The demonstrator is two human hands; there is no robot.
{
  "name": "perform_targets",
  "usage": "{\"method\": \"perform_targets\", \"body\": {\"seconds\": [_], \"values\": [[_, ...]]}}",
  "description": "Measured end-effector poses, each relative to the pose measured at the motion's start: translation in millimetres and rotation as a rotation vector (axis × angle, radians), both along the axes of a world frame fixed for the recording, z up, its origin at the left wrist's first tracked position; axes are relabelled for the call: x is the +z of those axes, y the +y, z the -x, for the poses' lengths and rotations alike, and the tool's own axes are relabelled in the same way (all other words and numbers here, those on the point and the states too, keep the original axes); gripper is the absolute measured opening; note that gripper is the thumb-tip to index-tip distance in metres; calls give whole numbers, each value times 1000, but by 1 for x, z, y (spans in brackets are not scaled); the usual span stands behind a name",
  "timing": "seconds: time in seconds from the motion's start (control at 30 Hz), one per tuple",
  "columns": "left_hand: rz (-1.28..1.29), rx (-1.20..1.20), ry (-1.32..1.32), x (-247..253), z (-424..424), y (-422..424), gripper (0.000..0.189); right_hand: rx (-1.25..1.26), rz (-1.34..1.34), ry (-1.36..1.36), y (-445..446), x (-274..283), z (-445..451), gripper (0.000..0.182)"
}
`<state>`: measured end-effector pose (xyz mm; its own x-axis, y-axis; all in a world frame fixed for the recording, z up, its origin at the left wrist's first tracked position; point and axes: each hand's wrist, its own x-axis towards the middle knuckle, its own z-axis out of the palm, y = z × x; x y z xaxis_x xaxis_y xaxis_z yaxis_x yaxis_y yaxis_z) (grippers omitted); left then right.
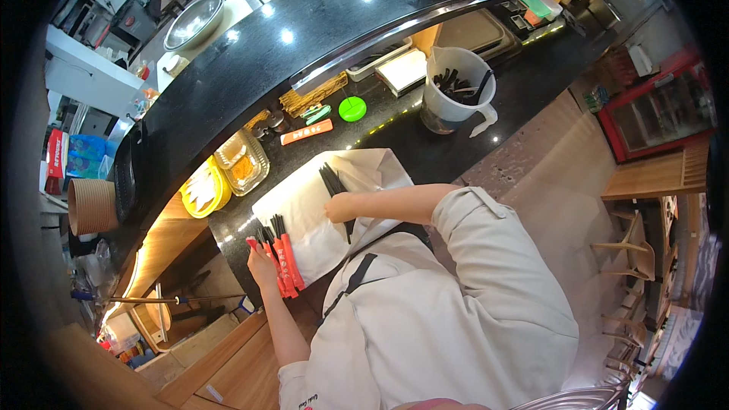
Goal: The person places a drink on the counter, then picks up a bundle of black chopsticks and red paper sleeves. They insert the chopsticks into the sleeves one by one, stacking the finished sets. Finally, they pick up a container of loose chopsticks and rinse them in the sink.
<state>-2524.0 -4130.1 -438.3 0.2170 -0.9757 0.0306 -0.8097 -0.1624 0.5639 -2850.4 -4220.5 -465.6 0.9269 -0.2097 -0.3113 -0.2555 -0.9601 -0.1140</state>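
Note:
My left hand is at the left end of a white sheet, with a red paper sleeve pinched at its fingertips. Beside it lie several red paper sleeves, with dark chopstick ends sticking out of their tops. My right hand is closed over a loose bunch of black chopsticks on the sheet. Their ends fan out above the hand, and one end shows below it. The fingers hide the middle of the bunch.
A white plastic jug with dark utensils stands right on the black counter. Behind the sheet are a flat red sleeve, a green round object and clear containers. A raised black ledge overhangs the back.

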Motion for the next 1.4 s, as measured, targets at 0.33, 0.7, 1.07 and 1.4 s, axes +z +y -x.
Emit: {"method": "perform_targets", "body": {"seconds": [0.33,0.7,1.07,1.4], "values": [[-358,317,1502,53,29,37,41,-413,-427,-1068,20,61,-13,26],[-331,110,1318,90,84,32,40,-1226,-1284,-1655,23,93,-33,13],[-342,15,1359,109,120,26,44,-1233,-1395,-1687,29,138,-11,16],[-391,37,1390,107,118,24,45,-1241,-1369,-1697,31,125,-4,16]]}}
